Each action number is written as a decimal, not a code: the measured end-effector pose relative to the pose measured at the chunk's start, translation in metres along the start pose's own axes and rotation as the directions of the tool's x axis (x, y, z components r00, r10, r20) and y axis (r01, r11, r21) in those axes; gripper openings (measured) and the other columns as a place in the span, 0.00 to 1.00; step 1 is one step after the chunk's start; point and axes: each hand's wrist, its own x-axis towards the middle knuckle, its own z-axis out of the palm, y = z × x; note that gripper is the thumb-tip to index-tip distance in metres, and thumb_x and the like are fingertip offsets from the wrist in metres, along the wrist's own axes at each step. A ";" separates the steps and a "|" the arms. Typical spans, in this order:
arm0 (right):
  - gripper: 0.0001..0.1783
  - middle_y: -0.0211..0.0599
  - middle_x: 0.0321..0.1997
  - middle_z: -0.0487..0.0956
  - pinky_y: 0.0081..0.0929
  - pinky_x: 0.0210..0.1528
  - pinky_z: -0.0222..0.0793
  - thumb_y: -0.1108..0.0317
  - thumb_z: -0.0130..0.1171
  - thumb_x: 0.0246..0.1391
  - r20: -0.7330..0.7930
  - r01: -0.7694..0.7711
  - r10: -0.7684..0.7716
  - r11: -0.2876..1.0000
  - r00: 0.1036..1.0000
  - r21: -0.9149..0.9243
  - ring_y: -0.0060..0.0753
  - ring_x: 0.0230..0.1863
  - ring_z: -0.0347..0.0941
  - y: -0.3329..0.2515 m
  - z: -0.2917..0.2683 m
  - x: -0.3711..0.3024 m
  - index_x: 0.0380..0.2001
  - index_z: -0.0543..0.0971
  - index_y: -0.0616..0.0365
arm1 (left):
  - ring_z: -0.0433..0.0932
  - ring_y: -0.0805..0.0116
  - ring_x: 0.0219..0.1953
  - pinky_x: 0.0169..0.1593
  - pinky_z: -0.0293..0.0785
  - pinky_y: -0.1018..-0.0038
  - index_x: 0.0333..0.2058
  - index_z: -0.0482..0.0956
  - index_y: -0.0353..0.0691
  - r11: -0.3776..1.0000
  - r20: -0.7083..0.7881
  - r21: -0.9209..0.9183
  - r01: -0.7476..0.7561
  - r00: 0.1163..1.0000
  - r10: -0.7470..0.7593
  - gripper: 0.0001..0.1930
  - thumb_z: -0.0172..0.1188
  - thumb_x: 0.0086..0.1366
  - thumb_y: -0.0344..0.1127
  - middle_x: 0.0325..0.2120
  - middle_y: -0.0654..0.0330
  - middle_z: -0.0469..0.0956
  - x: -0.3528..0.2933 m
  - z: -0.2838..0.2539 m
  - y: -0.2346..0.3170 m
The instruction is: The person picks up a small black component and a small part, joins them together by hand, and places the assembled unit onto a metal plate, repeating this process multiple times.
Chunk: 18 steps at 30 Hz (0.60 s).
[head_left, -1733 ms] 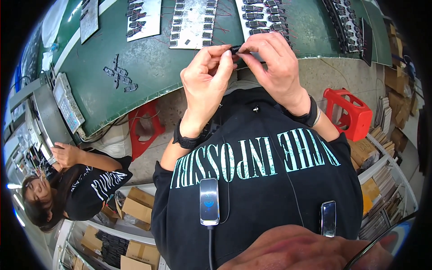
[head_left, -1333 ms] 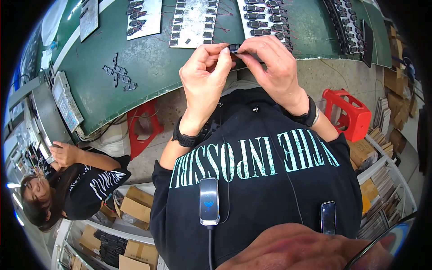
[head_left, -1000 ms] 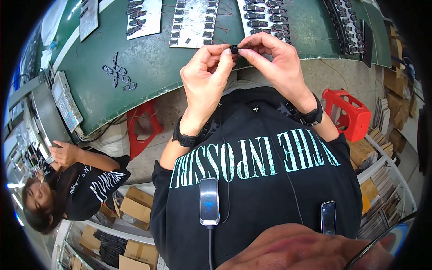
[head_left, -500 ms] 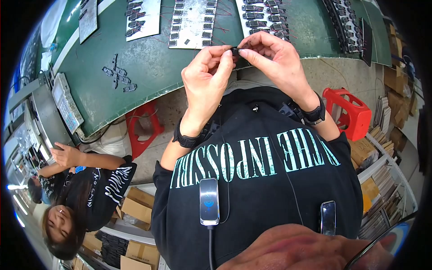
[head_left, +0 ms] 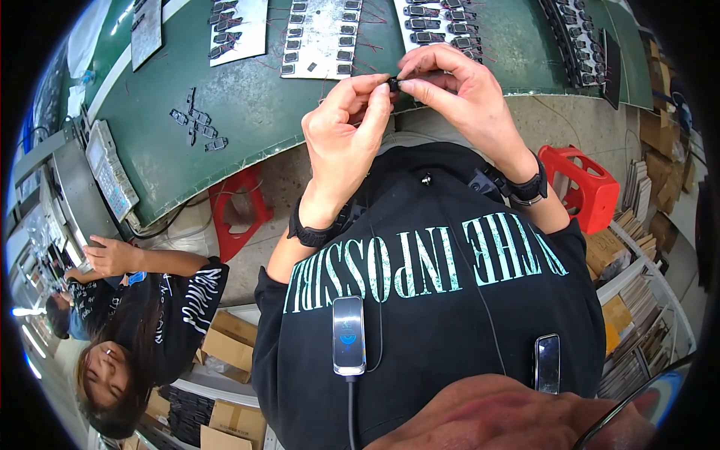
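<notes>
Between both hands, at the near edge of the green table [head_left: 247, 105], is a small black part [head_left: 393, 85], mostly covered by my fingers. My left hand [head_left: 349, 124] pinches it from the left between thumb and fingertips. From the right, my right hand [head_left: 457, 90] closes thumb and index finger on its other side. Just beyond my hands lie a white board [head_left: 322, 45] with two columns of small black modules with thin wires, and another such board [head_left: 442, 52] to its right. A loose pile of black parts [head_left: 199, 124] lies on the table to the left.
More boards with black modules stand at the far left [head_left: 238, 34] and right [head_left: 574, 45]. A keypad-like device [head_left: 112, 169] sits at the table's left end. Red stools [head_left: 577, 187] are below the table edge. A co-worker [head_left: 157, 300] is at the lower left.
My right hand has risen slightly and tilted around the small black part. My left hand stays nearly in place. The co-worker's arm and head have shifted a little.
</notes>
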 end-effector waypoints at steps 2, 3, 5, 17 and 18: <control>0.08 0.28 0.44 0.78 0.19 0.50 0.74 0.76 0.59 0.62 0.071 -0.083 0.075 0.990 0.995 0.118 0.17 0.46 0.75 0.000 -0.003 0.001 0.44 0.78 0.63 | 0.82 0.80 0.31 0.36 0.77 0.83 0.42 0.82 0.29 0.999 0.005 0.028 -0.035 0.999 0.035 0.08 0.62 0.66 0.25 0.28 0.60 0.85 0.000 0.001 0.001; 0.08 0.29 0.45 0.77 0.19 0.51 0.74 0.76 0.59 0.62 0.109 -0.127 0.109 0.977 0.988 0.174 0.18 0.46 0.75 0.000 -0.003 0.000 0.44 0.78 0.64 | 0.82 0.80 0.31 0.36 0.77 0.83 0.42 0.82 0.29 0.999 0.006 0.028 -0.035 0.999 0.034 0.08 0.62 0.66 0.25 0.28 0.60 0.85 -0.001 0.001 0.002; 0.09 0.29 0.45 0.77 0.19 0.51 0.73 0.76 0.59 0.62 0.110 -0.124 0.105 0.976 0.988 0.177 0.18 0.46 0.75 -0.001 -0.003 -0.001 0.45 0.77 0.64 | 0.82 0.80 0.31 0.36 0.77 0.83 0.42 0.82 0.29 0.999 0.017 0.034 -0.032 0.999 0.031 0.08 0.62 0.66 0.25 0.28 0.60 0.85 -0.002 0.001 0.003; 0.07 0.31 0.41 0.79 0.23 0.52 0.73 0.75 0.58 0.62 0.094 0.053 -0.039 0.987 0.995 -0.152 0.21 0.45 0.76 -0.016 -0.004 -0.001 0.43 0.77 0.65 | 0.82 0.80 0.31 0.37 0.78 0.83 0.41 0.81 0.29 0.999 0.035 0.019 -0.032 0.999 0.031 0.07 0.63 0.65 0.24 0.29 0.60 0.85 -0.006 0.000 0.008; 0.08 0.31 0.41 0.80 0.24 0.52 0.73 0.75 0.58 0.61 0.116 0.049 -0.034 0.990 0.993 -0.133 0.22 0.45 0.76 -0.014 -0.005 0.000 0.43 0.77 0.65 | 0.82 0.79 0.31 0.37 0.78 0.82 0.41 0.81 0.29 0.999 0.049 0.030 -0.025 0.999 0.023 0.07 0.64 0.65 0.24 0.29 0.60 0.85 -0.006 -0.001 0.008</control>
